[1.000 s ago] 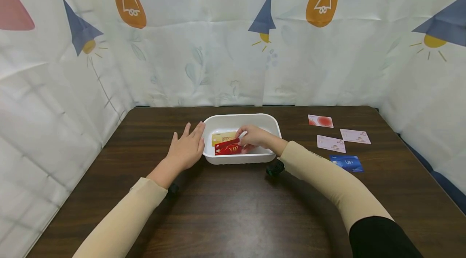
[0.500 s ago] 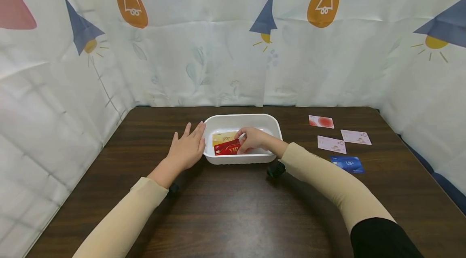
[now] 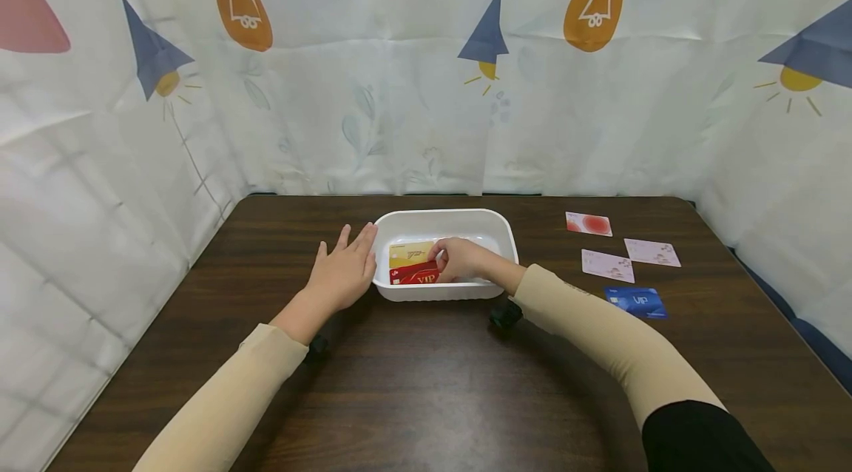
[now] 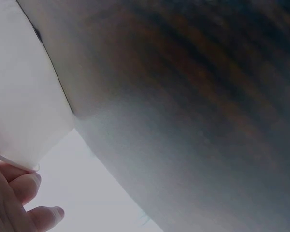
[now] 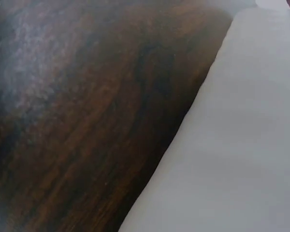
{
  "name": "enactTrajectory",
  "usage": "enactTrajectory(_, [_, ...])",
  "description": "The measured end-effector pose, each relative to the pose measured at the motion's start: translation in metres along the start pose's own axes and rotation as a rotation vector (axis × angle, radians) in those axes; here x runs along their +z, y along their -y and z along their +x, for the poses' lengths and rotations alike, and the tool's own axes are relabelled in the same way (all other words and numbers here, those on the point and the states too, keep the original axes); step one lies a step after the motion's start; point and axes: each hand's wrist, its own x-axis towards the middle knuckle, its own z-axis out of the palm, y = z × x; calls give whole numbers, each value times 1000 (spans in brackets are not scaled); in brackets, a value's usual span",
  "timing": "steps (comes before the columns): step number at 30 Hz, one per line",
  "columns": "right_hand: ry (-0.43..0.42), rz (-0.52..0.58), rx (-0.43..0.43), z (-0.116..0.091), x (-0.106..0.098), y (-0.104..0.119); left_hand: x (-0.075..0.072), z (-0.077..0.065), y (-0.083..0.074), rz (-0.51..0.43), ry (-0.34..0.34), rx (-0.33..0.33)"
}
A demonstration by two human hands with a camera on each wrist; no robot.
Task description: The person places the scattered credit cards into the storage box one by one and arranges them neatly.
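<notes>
In the head view, a white plastic tray (image 3: 439, 293) sits on the table. A gold card (image 3: 406, 254) lies inside it, and a red VIP card (image 3: 409, 274) is in front of that one, overlapping its lower edge. My right hand (image 3: 466, 259) reaches into the tray over its right side, its curled fingers and thumb pinching the red card's right end; the fingertips are partly hidden. With fingers spread and fairly straight, my left hand (image 3: 341, 272) touches the tray's left rim. The left wrist view shows its fingers (image 4: 26, 188) against the tray's edge (image 4: 19, 164).
To the right on the dark wooden table (image 3: 426, 383) lie a red-and-white card (image 3: 589, 223), two pale pink cards, one nearer (image 3: 608, 265) and one farther right (image 3: 653, 252), and a blue VIP card (image 3: 636, 302). A patterned curtain (image 3: 413, 124) encloses the table's back and sides.
The red card has come down lower in the tray and shifted slightly left, with my right hand still at its right end. My left hand has stayed against the rim.
</notes>
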Motion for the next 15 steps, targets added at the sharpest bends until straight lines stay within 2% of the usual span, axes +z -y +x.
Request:
enactTrajectory(5, [-38, -187, -65, -3, 3, 7, 0, 0, 0, -2, -1, -3])
enactTrajectory(15, [-56, -262, -85, -6, 4, 9, 1, 0, 0, -8, -10, -2])
